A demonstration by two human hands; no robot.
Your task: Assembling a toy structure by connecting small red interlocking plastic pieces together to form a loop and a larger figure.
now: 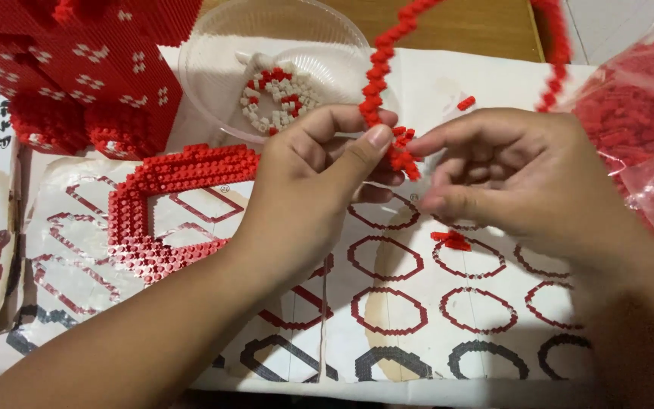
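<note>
Nearest, at the bottom of the frame, lies the printed instruction sheet (418, 303). Above it, mid-frame, the left hand (319, 178) pinches the lower end of a red brick strip (378, 76), while the right hand (509, 170) closes its fingertips at that same end. Farther, upper centre, sits a clear plastic bowl (213, 68) of small bricks; a red arch piece (160, 204) lies left.

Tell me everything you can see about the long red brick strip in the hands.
The red brick strip is a thin chain of tiny plastic-looking building bricks, one brick wide, with a jagged edge. It curves up from the hands and out of the top of the picture. The left hand pinches its lower part between thumb and fingers; the right hand meets its bottom end, where a few bricks bunch together, above the printed pattern sheet.
</note>
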